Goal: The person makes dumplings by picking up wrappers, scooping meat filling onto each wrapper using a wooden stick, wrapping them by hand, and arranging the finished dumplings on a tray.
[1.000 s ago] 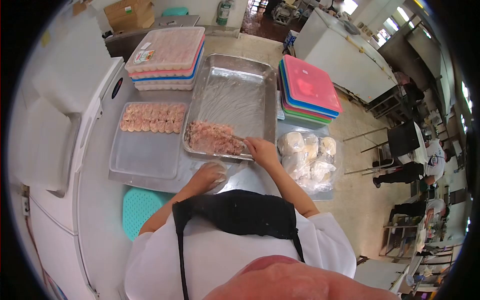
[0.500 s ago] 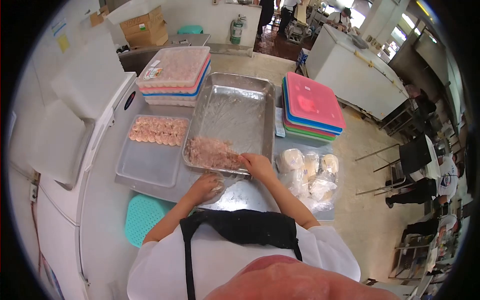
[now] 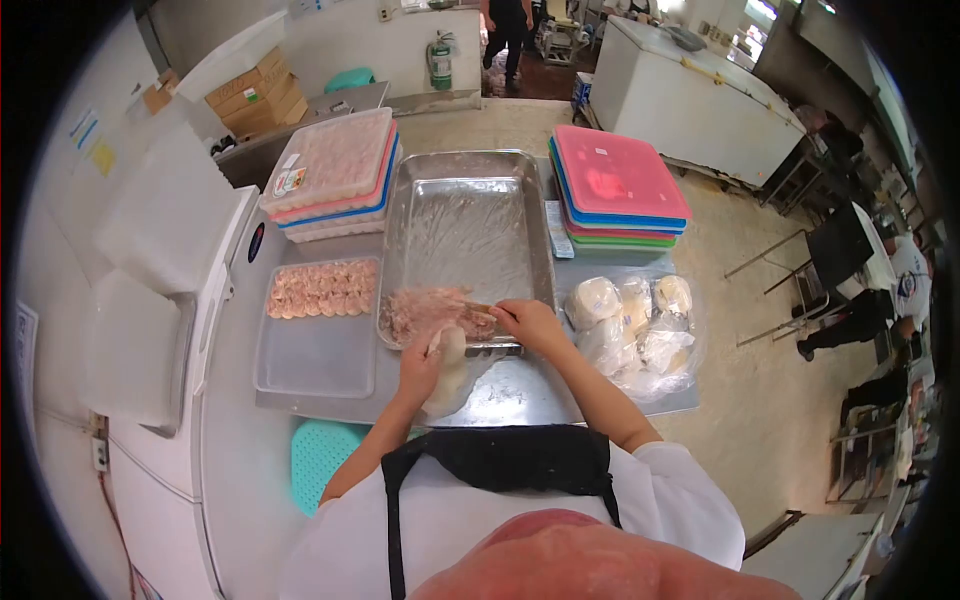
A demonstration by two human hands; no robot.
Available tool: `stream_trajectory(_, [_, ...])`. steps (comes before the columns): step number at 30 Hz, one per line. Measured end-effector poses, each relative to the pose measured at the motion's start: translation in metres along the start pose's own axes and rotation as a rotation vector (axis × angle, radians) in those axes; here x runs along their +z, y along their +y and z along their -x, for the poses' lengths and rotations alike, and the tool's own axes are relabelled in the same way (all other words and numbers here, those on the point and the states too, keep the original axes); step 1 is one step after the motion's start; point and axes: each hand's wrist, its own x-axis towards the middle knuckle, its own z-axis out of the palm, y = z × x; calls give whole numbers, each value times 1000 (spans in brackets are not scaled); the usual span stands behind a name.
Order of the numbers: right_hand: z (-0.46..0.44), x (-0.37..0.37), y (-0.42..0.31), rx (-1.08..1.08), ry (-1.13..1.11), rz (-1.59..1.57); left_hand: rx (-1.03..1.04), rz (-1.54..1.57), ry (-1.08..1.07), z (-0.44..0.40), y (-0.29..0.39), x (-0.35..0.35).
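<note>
In the head view a deep metal tray (image 3: 465, 235) holds pink ground meat (image 3: 425, 310) heaped at its near left corner. My right hand (image 3: 532, 325), over the tray's near edge, is closed on a thin brownish stick-like spreader (image 3: 482, 308) whose far end touches the meat. Beside the near rim, my left hand (image 3: 418, 368) grips pale, thin dough wrappers (image 3: 453, 358) that hang down towards the table; their number cannot be made out. To the left, a clear plastic tray (image 3: 315, 358) carries rows of filled dumplings (image 3: 322, 289) along its far side.
Bagged stacks of round pale wrappers (image 3: 630, 325) lie at the right. Lidded containers (image 3: 335, 165) are stacked at the back left, and pink, blue and green lids (image 3: 620, 175) at the back right. A turquoise perforated stool (image 3: 325, 460) stands below the table. Other people are farther off.
My left hand has risen from the table to the tray's near edge, and the pale wrappers now show in it. My right hand stays by the meat. The view has shifted slightly.
</note>
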Motion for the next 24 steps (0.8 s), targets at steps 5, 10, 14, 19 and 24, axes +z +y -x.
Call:
stream_trajectory(5, [-2, 0, -4, 56, 36, 12, -220, 485, 52, -41, -16, -16])
stream_trajectory(10, [-7, 7, 0, 330, 170, -313, -441, 1182, -24, -68, -22, -33])
stream_trajectory(14, [-6, 21, -18, 275, 271, -543, -575, 1382, -24, -83, -16, -36])
stream_trajectory(19, [0, 51, -53, 69, 245, -343, -562, 1721, -224, -99, -24, -29])
stream_trajectory(24, [13, 30, -90, 162, 63, 134, -775, 1687, -136, -105, -27, -50])
